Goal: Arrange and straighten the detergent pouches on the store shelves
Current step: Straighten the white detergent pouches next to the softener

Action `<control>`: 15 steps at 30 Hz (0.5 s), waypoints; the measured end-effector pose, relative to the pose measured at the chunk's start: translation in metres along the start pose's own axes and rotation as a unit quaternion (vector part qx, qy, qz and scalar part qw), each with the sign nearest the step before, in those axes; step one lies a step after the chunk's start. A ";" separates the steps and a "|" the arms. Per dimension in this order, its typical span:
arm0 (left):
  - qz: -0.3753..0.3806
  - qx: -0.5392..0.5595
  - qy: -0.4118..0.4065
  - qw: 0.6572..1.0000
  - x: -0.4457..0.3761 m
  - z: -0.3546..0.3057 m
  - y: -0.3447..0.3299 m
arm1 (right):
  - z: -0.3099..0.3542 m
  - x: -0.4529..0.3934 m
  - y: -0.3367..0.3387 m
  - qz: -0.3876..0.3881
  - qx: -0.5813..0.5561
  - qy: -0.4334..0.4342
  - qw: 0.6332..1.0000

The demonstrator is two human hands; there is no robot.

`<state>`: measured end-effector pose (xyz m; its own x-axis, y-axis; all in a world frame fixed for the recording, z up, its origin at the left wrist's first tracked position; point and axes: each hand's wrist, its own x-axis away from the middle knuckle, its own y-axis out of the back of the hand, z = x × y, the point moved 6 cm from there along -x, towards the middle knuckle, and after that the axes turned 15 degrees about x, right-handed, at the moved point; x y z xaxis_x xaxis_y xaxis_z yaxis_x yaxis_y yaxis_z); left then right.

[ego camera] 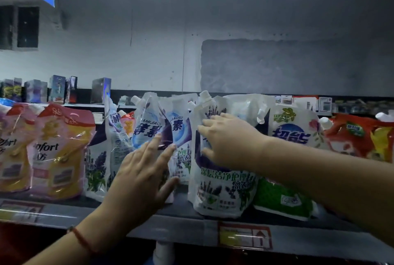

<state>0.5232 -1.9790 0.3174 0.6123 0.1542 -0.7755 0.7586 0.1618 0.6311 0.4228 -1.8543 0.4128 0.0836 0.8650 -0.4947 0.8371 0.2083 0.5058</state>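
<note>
A row of detergent pouches stands on the grey shelf. My left hand lies flat with straight, spread fingers against the front of a white and purple pouch in the middle of the row. My right hand presses with straight fingers on the upper front of a taller white lavender pouch with a white spout, standing just to the right. A blue and white pouch leans behind my left fingers.
Pink and yellow softener pouches stand at the left. A white and green pouch and red pouches fill the right. Price labels sit on the shelf edge. Small boxes line a rear shelf.
</note>
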 end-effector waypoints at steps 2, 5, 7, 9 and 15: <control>0.009 -0.013 0.021 1.000 -0.001 0.023 0.007 | 0.011 -0.006 0.013 -0.005 -0.030 -0.001 1.000; 0.043 -0.030 0.035 0.998 -0.002 0.051 0.008 | 0.026 -0.020 0.030 0.007 -0.106 -0.010 0.994; 0.067 -0.021 0.031 0.997 -0.003 0.064 0.004 | 0.036 -0.035 0.037 0.014 -0.147 -0.015 0.989; 0.083 -0.010 0.023 0.996 -0.005 0.073 -0.001 | 0.047 -0.054 0.041 0.019 -0.155 -0.017 0.988; 0.101 0.028 0.027 0.994 -0.009 0.092 -0.025 | 0.056 -0.089 0.036 0.011 -0.097 -0.031 0.995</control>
<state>0.5191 -2.0737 0.3066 0.7418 0.2294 -0.6301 0.6338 0.0671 0.7706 0.4764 -1.9498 0.4356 0.1388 0.8414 -0.5223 0.7155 0.2795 0.6403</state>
